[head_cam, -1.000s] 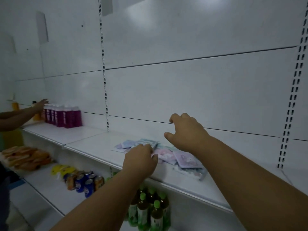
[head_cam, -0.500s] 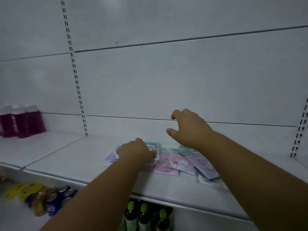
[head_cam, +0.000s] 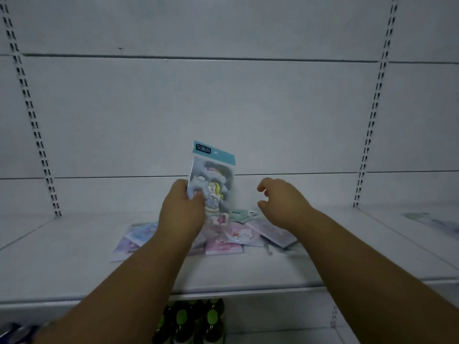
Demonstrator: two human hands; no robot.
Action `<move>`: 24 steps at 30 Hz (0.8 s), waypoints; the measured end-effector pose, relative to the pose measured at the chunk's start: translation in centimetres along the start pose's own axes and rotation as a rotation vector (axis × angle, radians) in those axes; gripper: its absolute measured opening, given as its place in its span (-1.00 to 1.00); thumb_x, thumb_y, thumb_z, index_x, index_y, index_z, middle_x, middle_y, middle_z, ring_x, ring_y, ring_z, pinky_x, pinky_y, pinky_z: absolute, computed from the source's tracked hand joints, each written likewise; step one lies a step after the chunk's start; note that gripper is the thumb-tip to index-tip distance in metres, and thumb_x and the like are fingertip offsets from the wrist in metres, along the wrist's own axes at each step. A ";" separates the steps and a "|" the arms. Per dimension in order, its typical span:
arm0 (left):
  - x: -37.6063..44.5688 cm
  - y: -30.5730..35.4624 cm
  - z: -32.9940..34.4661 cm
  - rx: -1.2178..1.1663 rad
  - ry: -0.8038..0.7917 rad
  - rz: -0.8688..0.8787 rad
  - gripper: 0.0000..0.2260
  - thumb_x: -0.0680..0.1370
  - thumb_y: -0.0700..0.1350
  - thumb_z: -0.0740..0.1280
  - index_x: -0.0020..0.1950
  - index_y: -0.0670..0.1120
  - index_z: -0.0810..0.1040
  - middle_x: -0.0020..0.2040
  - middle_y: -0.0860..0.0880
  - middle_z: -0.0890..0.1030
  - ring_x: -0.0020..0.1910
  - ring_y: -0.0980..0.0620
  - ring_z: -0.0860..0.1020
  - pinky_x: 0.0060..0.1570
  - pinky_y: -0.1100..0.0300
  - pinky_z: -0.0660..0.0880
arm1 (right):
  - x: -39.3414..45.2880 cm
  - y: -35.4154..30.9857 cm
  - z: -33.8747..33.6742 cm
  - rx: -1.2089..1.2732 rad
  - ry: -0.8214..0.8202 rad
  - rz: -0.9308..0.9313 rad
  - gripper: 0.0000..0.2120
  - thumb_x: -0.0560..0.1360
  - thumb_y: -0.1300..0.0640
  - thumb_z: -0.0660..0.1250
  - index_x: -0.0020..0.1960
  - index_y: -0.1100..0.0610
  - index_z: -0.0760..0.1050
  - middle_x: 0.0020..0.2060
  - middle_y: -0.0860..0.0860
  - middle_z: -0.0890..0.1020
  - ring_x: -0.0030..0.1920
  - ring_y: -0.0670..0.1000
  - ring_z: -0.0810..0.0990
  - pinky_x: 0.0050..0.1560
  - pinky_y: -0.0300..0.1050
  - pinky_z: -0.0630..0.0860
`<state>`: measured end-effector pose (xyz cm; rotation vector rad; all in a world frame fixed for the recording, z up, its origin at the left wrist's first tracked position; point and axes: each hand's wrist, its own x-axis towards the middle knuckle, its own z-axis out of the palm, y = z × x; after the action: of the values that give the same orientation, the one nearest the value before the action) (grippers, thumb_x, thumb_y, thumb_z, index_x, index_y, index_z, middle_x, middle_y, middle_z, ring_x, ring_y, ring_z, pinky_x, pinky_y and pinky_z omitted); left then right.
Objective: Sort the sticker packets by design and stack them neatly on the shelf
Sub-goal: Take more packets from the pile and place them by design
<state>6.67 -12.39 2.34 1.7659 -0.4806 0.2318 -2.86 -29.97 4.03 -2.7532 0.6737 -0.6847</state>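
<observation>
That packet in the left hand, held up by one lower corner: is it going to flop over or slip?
The packet stands nearly upright from the left hand's pinch at its lower edge, so it is probably fairly stiff and light. Its clear wrap looks glossy, so it may slide. The right hand hovers open beside it.

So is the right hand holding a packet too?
No, the right hand is open and empty above the pile; only the left hand holds a packet.
</observation>
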 end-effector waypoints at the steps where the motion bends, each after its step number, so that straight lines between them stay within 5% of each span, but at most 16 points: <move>1: -0.6 0.6 0.3 -0.073 -0.005 0.003 -0.95 0.59 -0.10 0.27 -0.03 0.06 0.47 -0.06 -0.02 0.62 -0.06 -0.08 0.63 0.03 -0.10 0.59 | -0.1 0.7 0.2 -0.001 -0.033 0.025 -0.62 0.53 0.07 0.33 0.33 0.07 0.42 0.23 0.10 0.55 0.17 0.11 0.54 0.15 -0.05 0.47; 7: -2.7 3.0 1.6 -0.290 -0.032 -0.029 -0.93 0.62 -0.11 0.26 0.08 0.01 0.49 -0.04 -0.02 0.64 -0.09 -0.02 0.64 -0.04 -0.01 0.61 | -0.5 3.2 1.8 -0.160 -0.239 0.113 -0.49 0.45 -0.18 0.30 0.28 0.09 0.41 0.21 0.10 0.57 0.16 0.16 0.55 0.12 -0.03 0.49; 14: -4.3 3.6 2.5 -0.349 -0.023 -0.098 -0.95 0.65 -0.07 0.24 0.06 0.03 0.49 -0.07 0.03 0.67 -0.14 0.02 0.67 -0.18 0.08 0.62 | 0.3 3.9 2.0 -0.108 -0.318 0.113 -0.61 0.47 -0.09 0.34 0.16 0.16 0.50 0.08 0.09 0.60 0.09 0.10 0.57 0.00 -0.14 0.44; 19: -4.8 3.5 2.6 -0.388 -0.011 -0.120 -0.94 0.65 -0.10 0.23 0.07 0.00 0.50 -0.07 -0.01 0.67 -0.14 -0.01 0.68 -0.16 0.03 0.62 | 0.5 4.5 0.0 0.318 -0.033 0.125 -0.90 0.52 0.22 0.29 -0.16 0.20 0.50 -0.35 0.01 0.51 -0.31 0.03 0.55 -0.49 -0.39 0.31; 22: -4.9 3.5 3.1 -0.397 -0.025 -0.114 -0.91 0.65 -0.12 0.23 -0.02 0.04 0.48 -0.08 0.00 0.67 -0.19 0.04 0.66 -0.26 0.15 0.56 | -0.6 5.1 -1.6 0.565 0.172 0.191 -0.89 0.57 0.25 0.22 -0.05 0.19 0.52 -0.26 0.01 0.55 -0.38 -0.07 0.53 -0.56 -0.47 0.34; 24: -5.2 3.6 3.9 -0.426 -0.078 -0.135 -0.89 0.65 -0.12 0.23 -0.04 0.07 0.47 -0.06 -0.02 0.67 -0.18 0.01 0.67 -0.26 0.11 0.58 | -1.5 5.8 -2.6 0.645 0.242 0.224 -0.89 0.57 0.24 0.24 0.02 0.20 0.54 -0.17 0.03 0.60 -0.36 -0.07 0.57 -0.49 -0.35 0.51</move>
<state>0.10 -15.83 2.40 1.3857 -0.4282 -0.0348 -7.46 -34.58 3.82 -1.9962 0.6501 -0.9849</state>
